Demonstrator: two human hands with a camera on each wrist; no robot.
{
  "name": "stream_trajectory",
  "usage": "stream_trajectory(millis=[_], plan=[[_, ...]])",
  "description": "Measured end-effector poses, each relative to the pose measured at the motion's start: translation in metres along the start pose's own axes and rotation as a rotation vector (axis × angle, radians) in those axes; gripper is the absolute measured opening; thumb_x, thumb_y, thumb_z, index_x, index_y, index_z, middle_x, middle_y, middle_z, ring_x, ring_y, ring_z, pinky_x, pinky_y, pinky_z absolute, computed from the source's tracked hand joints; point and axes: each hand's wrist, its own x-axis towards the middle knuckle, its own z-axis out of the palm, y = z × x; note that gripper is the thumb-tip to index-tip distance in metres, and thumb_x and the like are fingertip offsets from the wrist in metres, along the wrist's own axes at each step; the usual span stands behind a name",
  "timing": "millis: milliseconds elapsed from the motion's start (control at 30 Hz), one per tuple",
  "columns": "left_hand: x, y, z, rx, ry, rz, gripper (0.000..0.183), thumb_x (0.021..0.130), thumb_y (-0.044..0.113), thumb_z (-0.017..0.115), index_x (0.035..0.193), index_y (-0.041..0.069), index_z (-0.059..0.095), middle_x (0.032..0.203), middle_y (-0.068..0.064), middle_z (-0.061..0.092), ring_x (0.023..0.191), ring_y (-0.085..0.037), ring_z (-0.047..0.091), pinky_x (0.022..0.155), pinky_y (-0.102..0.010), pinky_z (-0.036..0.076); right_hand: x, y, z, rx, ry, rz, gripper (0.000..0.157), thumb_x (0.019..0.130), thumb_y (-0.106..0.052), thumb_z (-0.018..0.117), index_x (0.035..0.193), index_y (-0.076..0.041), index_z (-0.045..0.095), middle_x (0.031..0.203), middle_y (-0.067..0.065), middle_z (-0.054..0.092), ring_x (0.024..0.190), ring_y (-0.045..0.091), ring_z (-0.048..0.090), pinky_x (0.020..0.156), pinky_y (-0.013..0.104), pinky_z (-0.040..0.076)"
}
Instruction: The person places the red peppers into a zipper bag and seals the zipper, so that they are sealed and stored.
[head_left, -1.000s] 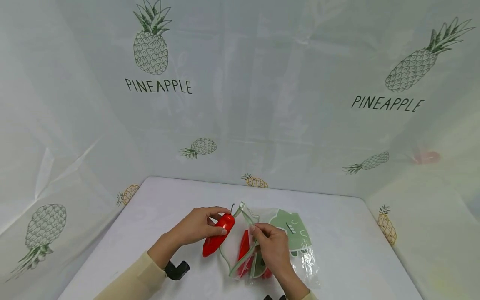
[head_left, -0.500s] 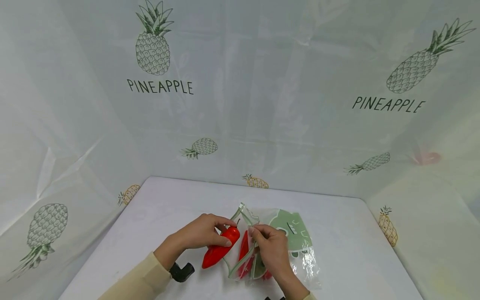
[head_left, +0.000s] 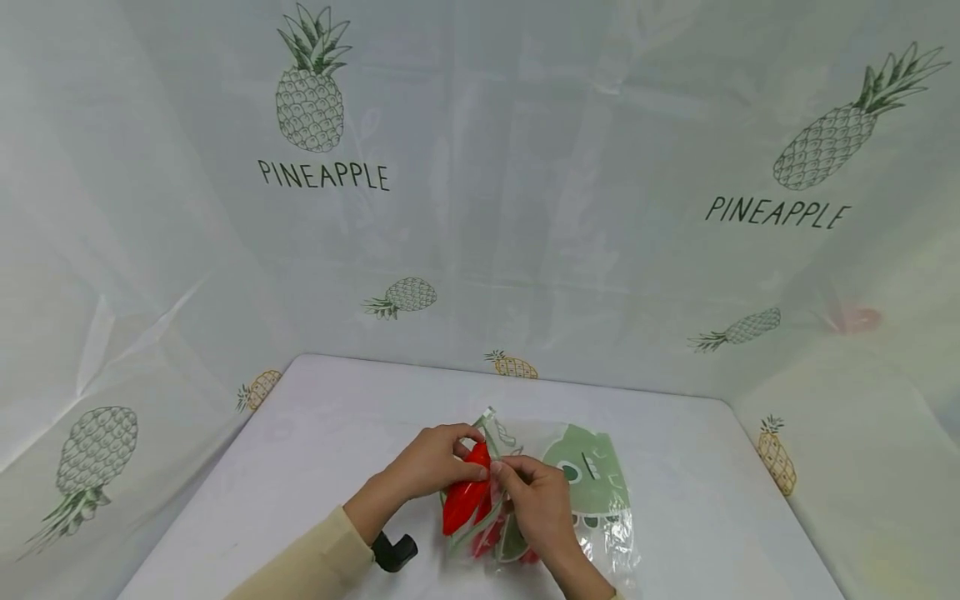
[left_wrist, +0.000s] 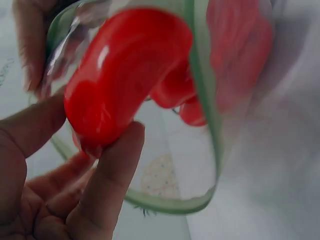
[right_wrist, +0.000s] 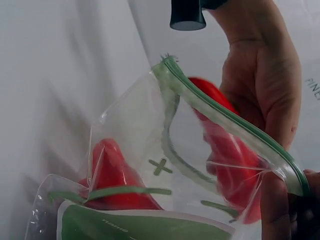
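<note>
My left hand (head_left: 431, 467) pinches a glossy red chili pepper (head_left: 465, 502) between thumb and fingers near its stem end. That pepper (left_wrist: 130, 65) sits in the open mouth of a clear zip bag (head_left: 600, 483) printed with a green cartoon. In the right wrist view it shows partly through the plastic, just past the green zip rim (right_wrist: 235, 122). My right hand (head_left: 546, 504) pinches the rim, keeping the mouth apart. More red peppers (right_wrist: 117, 182) lie inside the bag, blurred by the plastic.
A white table (head_left: 315, 433) lies beneath, bordered by a pale sheet (head_left: 525, 208) with pineapple prints. A black wrist-camera mount (head_left: 393, 552) hangs under the left wrist. A faint red shape (head_left: 858, 319) shows through the sheet at the right.
My left hand has carried the pepper rightward from beside the bag into its mouth. The right hand has kept its pinch on the rim and shifted only slightly.
</note>
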Motion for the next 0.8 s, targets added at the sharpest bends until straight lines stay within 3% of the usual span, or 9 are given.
stream_trajectory(millis=[233,467,667,800], plan=[[0.007,0.001,0.021,0.095,0.100,-0.023,0.050,0.089,0.031,0.084,0.131,0.014,0.062,0.112,-0.013,0.075,0.082,-0.017,0.070,0.066,-0.035,0.064,0.000,-0.001,0.000,0.021,0.004,-0.001,0.019,0.095,-0.020,0.080,0.102,-0.003,0.082,0.078,0.011,0.072,0.059,0.014,0.063,0.054,0.029,0.060],[0.011,-0.005,0.041,0.154,0.167,0.029,0.040,0.088,0.024,0.084,0.115,0.009,0.059,0.100,-0.007,0.067,0.076,-0.015,0.061,0.057,-0.027,0.056,0.002,-0.003,-0.002,0.036,0.013,-0.001,0.018,0.094,-0.019,0.080,0.100,-0.002,0.082,0.079,0.012,0.074,0.061,0.010,0.063,0.054,0.028,0.060],[0.006,-0.006,0.038,0.129,0.143,0.050,0.031,0.088,0.033,0.085,0.099,0.014,0.063,0.091,0.001,0.063,0.075,-0.012,0.059,0.056,-0.023,0.054,0.007,-0.001,-0.009,0.024,0.056,0.000,0.020,0.097,-0.020,0.078,0.105,-0.001,0.082,0.086,0.011,0.077,0.065,0.010,0.064,0.054,0.028,0.061],[-0.001,-0.005,0.030,0.105,0.108,0.032,0.026,0.087,0.026,0.084,0.099,0.014,0.064,0.092,0.001,0.064,0.076,-0.013,0.061,0.059,-0.026,0.056,0.009,0.000,-0.011,0.017,0.069,-0.008,0.020,0.097,-0.019,0.078,0.105,-0.001,0.082,0.088,0.010,0.078,0.067,0.009,0.065,0.054,0.029,0.061]])
